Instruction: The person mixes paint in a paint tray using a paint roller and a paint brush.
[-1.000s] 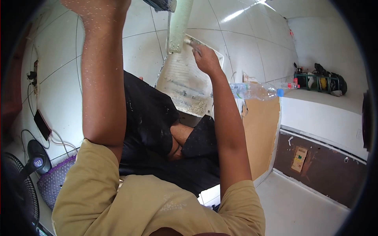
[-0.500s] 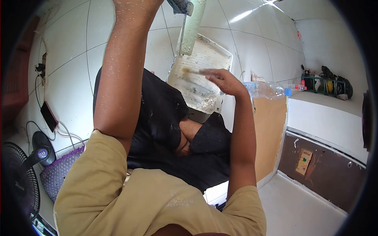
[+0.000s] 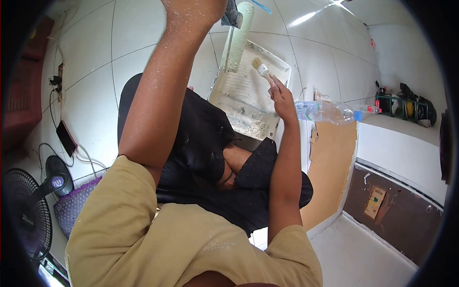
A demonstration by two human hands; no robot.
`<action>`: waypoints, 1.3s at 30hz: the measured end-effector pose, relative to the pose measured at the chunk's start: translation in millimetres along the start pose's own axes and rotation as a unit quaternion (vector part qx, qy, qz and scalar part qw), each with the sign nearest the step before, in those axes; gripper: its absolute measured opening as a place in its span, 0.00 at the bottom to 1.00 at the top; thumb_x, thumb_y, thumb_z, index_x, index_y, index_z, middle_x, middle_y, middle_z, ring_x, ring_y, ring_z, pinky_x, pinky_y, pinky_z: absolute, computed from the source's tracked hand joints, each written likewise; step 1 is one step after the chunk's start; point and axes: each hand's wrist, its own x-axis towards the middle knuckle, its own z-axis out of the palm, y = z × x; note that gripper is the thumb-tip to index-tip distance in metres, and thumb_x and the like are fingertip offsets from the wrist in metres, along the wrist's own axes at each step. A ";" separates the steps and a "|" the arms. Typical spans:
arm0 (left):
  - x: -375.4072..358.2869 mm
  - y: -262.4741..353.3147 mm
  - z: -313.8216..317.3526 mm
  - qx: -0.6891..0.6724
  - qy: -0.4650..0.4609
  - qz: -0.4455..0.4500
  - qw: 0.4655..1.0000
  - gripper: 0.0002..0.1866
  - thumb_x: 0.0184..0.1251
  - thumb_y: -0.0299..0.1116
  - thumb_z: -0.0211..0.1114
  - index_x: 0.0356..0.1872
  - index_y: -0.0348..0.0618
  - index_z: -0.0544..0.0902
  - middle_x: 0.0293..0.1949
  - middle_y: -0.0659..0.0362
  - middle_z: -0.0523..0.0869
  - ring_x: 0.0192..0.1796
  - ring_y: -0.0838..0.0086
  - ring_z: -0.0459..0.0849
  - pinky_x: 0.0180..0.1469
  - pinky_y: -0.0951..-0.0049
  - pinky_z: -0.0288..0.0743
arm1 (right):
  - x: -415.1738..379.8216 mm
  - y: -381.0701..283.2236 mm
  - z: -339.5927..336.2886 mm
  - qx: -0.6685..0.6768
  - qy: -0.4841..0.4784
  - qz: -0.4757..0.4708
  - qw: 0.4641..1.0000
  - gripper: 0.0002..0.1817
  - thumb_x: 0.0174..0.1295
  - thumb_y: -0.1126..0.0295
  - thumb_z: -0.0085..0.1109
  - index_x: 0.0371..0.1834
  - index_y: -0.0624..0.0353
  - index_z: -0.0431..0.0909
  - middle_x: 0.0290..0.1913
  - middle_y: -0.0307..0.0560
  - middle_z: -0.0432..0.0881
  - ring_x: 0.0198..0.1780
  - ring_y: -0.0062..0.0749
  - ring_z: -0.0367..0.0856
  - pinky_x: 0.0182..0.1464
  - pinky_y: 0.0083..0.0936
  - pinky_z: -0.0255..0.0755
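Note:
My right hand [image 3: 283,99] is closed around the handle of a paintbrush [image 3: 263,70]. Its pale bristles point up and to the left, over the far part of a paint-smeared white roller tray [image 3: 286,74]. A paint roller [image 3: 242,31] with a pale green, paint-coated sleeve has its lower end at the tray's left side. My left hand [image 3: 203,6] reaches to the top edge, beside the roller's dark handle [image 3: 232,16]; its fingers are out of sight. White specks dot the left forearm.
Clear plastic bottles [image 3: 330,112] lie to the right of the tray, by a brown board [image 3: 330,162]. A green rack [image 3: 406,107] with items sits on the right ledge. On the left are a phone [image 3: 66,138], cables and a black fan [image 3: 26,215].
My right hand has turned the paintbrush from nearly level over the tray to pointing upward, and its bristles have moved up and right. The whole view has shifted slightly.

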 end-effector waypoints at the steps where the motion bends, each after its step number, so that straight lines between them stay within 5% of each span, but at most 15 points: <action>1: -3.0 -3.0 1.6 -0.005 0.002 -0.012 1.000 0.23 0.84 0.55 0.60 0.31 0.48 0.78 0.18 0.69 0.71 0.17 0.86 0.64 0.19 0.78 0.57 | -0.5 7.0 1.6 0.000 0.000 0.000 1.000 0.26 0.83 0.59 0.53 0.78 0.60 0.74 0.36 0.39 0.78 0.38 0.22 0.72 0.44 0.23 0.72; 4: -3.9 -13.0 4.0 0.020 -0.017 0.029 0.999 0.23 0.85 0.54 0.58 0.31 0.49 0.77 0.19 0.69 0.70 0.18 0.86 0.63 0.19 0.78 0.58 | -0.3 10.1 13.3 -0.089 -0.014 -0.006 0.996 0.26 0.83 0.59 0.52 0.78 0.59 0.75 0.34 0.39 0.77 0.37 0.22 0.73 0.43 0.23 0.72; 7: -13.8 -19.1 5.1 0.029 -0.004 0.003 1.000 0.22 0.85 0.54 0.58 0.32 0.49 0.76 0.19 0.69 0.71 0.18 0.86 0.64 0.20 0.78 0.58 | -13.1 -6.9 -0.8 -0.067 -0.176 0.025 0.982 0.25 0.82 0.59 0.51 0.77 0.55 0.76 0.34 0.42 0.81 0.35 0.29 0.76 0.46 0.28 0.76; 10: -12.2 -20.6 -1.8 -0.007 -0.011 -0.026 1.000 0.22 0.85 0.54 0.58 0.32 0.50 0.76 0.20 0.70 0.70 0.18 0.86 0.64 0.20 0.78 0.58 | -8.7 -5.4 -8.5 0.013 -0.100 0.093 0.990 0.25 0.82 0.58 0.52 0.76 0.54 0.78 0.34 0.40 0.81 0.35 0.29 0.76 0.45 0.29 0.76; 13: -16.5 -22.1 0.6 0.016 -0.007 -0.020 1.000 0.22 0.85 0.54 0.59 0.32 0.50 0.76 0.20 0.70 0.69 0.18 0.86 0.63 0.20 0.78 0.58 | 3.7 33.7 5.0 -0.026 0.002 0.006 1.000 0.24 0.82 0.58 0.52 0.75 0.54 0.79 0.31 0.42 0.78 0.34 0.27 0.76 0.43 0.28 0.76; 15: -16.7 -17.0 5.0 -0.307 0.051 -0.205 0.928 0.21 0.85 0.52 0.58 0.31 0.51 0.74 0.20 0.70 0.69 0.19 0.87 0.63 0.20 0.78 0.57 | 10.7 58.8 8.8 -0.051 0.010 -0.032 0.998 0.24 0.82 0.57 0.52 0.75 0.55 0.79 0.31 0.45 0.79 0.34 0.28 0.78 0.44 0.29 0.76; 16: -16.3 -26.9 0.4 -0.308 0.050 -0.202 0.928 0.21 0.85 0.52 0.58 0.31 0.51 0.74 0.20 0.70 0.69 0.19 0.87 0.63 0.20 0.78 0.57 | 10.5 52.3 8.9 -0.052 0.011 -0.034 0.998 0.24 0.82 0.57 0.52 0.75 0.55 0.79 0.31 0.45 0.79 0.34 0.28 0.78 0.44 0.29 0.76; 18: -19.5 -55.0 -10.4 0.010 -0.032 -0.001 0.999 0.20 0.87 0.49 0.58 0.31 0.51 0.73 0.21 0.70 0.69 0.19 0.87 0.62 0.20 0.78 0.57 | 2.9 39.1 12.4 -0.058 -0.046 -0.014 0.997 0.24 0.82 0.58 0.53 0.75 0.55 0.78 0.32 0.45 0.81 0.34 0.29 0.79 0.45 0.30 0.77; 25: -26.9 -49.7 0.8 0.031 -0.033 0.016 0.999 0.20 0.87 0.48 0.57 0.32 0.51 0.73 0.21 0.71 0.69 0.20 0.87 0.62 0.20 0.78 0.57 | -15.1 18.0 5.3 0.095 -0.209 0.109 0.967 0.24 0.81 0.54 0.58 0.75 0.47 0.80 0.30 0.31 0.72 0.26 0.16 0.64 0.27 0.19 0.62; 29: -27.0 -52.7 -5.6 0.041 -0.036 0.004 0.998 0.19 0.88 0.47 0.57 0.32 0.50 0.73 0.21 0.71 0.69 0.20 0.87 0.63 0.21 0.78 0.57 | 0.0 22.9 3.3 0.247 -0.066 0.126 0.958 0.23 0.81 0.57 0.55 0.75 0.48 0.80 0.33 0.39 0.79 0.31 0.23 0.74 0.34 0.24 0.74; 30: -27.0 -55.9 -8.1 0.020 -0.044 0.014 0.999 0.19 0.88 0.47 0.57 0.32 0.50 0.74 0.21 0.71 0.70 0.20 0.87 0.63 0.21 0.78 0.57 | 8.2 36.7 10.6 0.246 -0.069 0.129 0.958 0.23 0.81 0.57 0.55 0.75 0.48 0.80 0.33 0.39 0.79 0.31 0.23 0.74 0.34 0.24 0.74; 32: -27.3 -56.7 -6.8 0.024 -0.032 0.015 0.999 0.19 0.88 0.47 0.56 0.33 0.49 0.74 0.21 0.71 0.69 0.20 0.87 0.63 0.21 0.78 0.57 | 21.1 65.3 21.2 -0.010 0.021 0.019 1.000 0.24 0.82 0.58 0.53 0.76 0.53 0.78 0.37 0.47 0.84 0.36 0.31 0.80 0.46 0.30 0.79; 33: -26.4 -57.9 -4.6 0.027 -0.024 0.017 0.999 0.19 0.88 0.47 0.56 0.33 0.49 0.75 0.21 0.71 0.69 0.20 0.87 0.63 0.21 0.78 0.57 | 20.4 64.6 26.6 -0.003 0.014 0.012 1.000 0.24 0.83 0.61 0.52 0.80 0.47 0.74 0.30 0.31 0.72 0.26 0.18 0.68 0.29 0.23 0.71; 36: -26.0 -60.4 -3.8 0.037 -0.020 0.012 0.999 0.19 0.88 0.47 0.56 0.33 0.48 0.75 0.21 0.71 0.69 0.20 0.87 0.63 0.21 0.78 0.57 | 15.5 57.7 29.8 -0.110 0.017 -0.055 0.992 0.25 0.83 0.63 0.51 0.81 0.46 0.73 0.30 0.33 0.73 0.25 0.18 0.69 0.28 0.24 0.71; 39: -28.3 -59.8 -6.2 0.020 -0.030 -0.018 0.999 0.19 0.88 0.46 0.56 0.33 0.48 0.74 0.21 0.71 0.69 0.20 0.87 0.63 0.21 0.78 0.57 | 3.7 38.1 42.7 0.005 -0.134 0.009 0.991 0.25 0.83 0.64 0.49 0.81 0.47 0.72 0.31 0.38 0.75 0.28 0.23 0.74 0.35 0.26 0.75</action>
